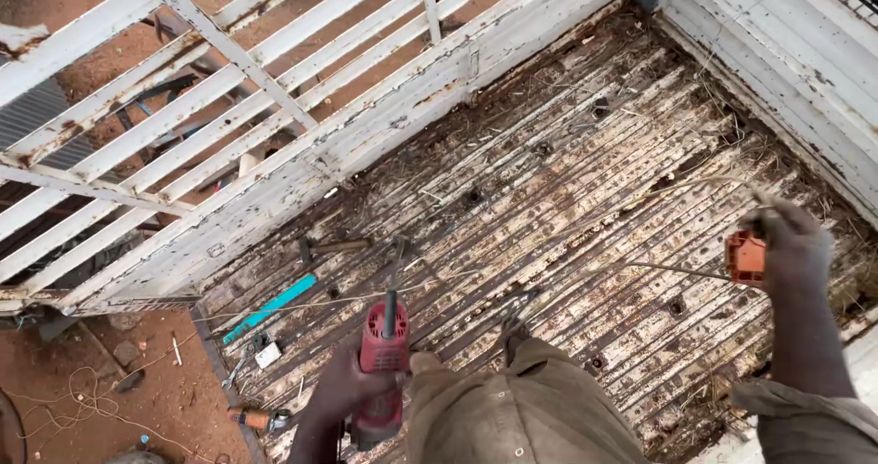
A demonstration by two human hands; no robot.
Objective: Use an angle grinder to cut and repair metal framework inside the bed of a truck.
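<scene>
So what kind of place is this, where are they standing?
Probably the rusty metal bed of an old truck parked outdoors. White slatted side rails fence it in, red dirt ground lies beyond, and the left hand grips a red power drill.

Red drill's point(382, 373) base behind knee point(512, 409)

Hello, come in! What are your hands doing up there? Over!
Left hand grips red power drill. Right hand holds orange plug, thin wire attached. Rusty truck bed below; teal tool aside.
</scene>
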